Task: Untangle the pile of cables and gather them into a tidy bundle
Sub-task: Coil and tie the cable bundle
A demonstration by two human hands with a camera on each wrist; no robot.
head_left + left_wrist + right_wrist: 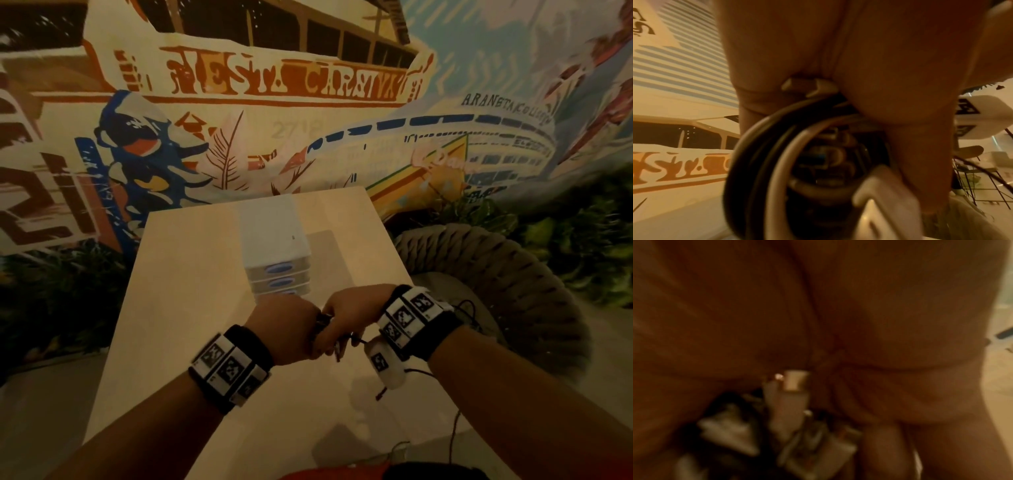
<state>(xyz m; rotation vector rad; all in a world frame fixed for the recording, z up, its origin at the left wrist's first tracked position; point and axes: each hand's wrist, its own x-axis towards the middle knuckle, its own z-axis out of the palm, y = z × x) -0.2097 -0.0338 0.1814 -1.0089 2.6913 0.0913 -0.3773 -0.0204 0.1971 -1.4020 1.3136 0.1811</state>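
Note:
Both hands meet above the near half of the pale wooden table [191,274]. My left hand [287,329] and right hand [346,318] press together around a cable bundle [323,322], of which only a dark sliver and a few ends show between them. From the left wrist, the bundle appears as coiled black and white cables [777,154] with a white plug [879,203], and the left hand [859,65] curls round the loops. The right wrist view is blurred: the right hand [900,353] is curled over white connector ends [789,395].
A stack of white flat boxes [277,253] stands on the table just beyond the hands. A woven rope seat [513,274] sits right of the table. A painted mural wall and plants lie behind. Thin black cords [455,428] trail from the right wrist.

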